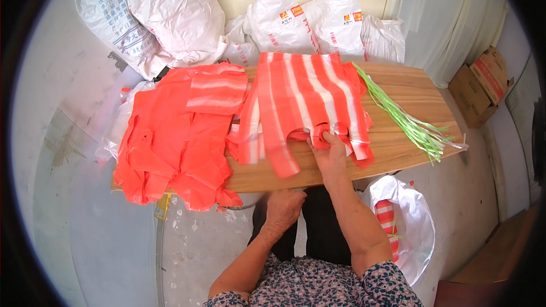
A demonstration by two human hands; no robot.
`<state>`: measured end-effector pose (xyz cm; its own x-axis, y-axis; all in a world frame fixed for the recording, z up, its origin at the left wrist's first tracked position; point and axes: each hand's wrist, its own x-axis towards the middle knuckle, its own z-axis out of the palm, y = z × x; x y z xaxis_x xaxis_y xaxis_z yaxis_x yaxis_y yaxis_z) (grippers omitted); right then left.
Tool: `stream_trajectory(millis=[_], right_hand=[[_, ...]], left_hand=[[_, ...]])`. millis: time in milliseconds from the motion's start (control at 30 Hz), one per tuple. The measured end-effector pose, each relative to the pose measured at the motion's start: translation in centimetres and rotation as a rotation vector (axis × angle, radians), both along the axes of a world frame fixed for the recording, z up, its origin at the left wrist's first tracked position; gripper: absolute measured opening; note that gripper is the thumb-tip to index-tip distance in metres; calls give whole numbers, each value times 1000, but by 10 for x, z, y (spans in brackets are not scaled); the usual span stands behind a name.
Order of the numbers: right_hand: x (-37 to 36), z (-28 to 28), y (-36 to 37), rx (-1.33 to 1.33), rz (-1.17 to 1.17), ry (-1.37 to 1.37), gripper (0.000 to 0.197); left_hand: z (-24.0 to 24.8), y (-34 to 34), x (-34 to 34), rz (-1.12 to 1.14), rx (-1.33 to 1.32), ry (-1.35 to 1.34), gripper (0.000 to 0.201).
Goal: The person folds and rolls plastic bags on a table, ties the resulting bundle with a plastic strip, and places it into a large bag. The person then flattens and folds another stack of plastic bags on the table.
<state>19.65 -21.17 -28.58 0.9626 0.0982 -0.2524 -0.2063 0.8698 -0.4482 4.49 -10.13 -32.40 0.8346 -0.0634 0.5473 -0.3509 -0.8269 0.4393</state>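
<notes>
A stack of red-and-white striped plastic vest bags [310,88] lies on the wooden table in front of me, handle ends toward me. My right hand [330,152] pinches the lower edge of the striped bags at the cutout between the handles, thumb on top. Below the table's front edge, my left hand [286,211] is closed in a fist over my lap. Whatever it may hold is hidden. To the left, a loose pile of plain red plastic bags [165,131] spreads over the table, with a folded striped piece on its upper right.
Green plastic strips [398,111] lie on the wooden table [418,85] at right. Full white sacks [176,14] line the back. An open white sack [421,224] with striped bundles stands on the floor at right. Cardboard boxes [478,88] sit at the far right.
</notes>
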Motion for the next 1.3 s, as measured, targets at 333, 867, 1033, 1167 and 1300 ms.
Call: stream_trajectory(millis=[333,867,1033,1167,1300], right_hand=[[-60,-15,-39,-944,32,-339,24],[-81,-4,-48,-188,171,-256,40],[-77,-22,-51,-196,168,-262,36],[-79,-16,-50,-147,193,-211,31],[-79,-14,-49,-121,196,-244,34]], left_hand=[[15,2,-5,-38,24,8,9],[60,-31,43,-62,-463,102,28],[49,-44,48,8,-312,46,35],[48,-46,55,108,-106,-119,26],[42,-41,56,90,-168,-130,16]])
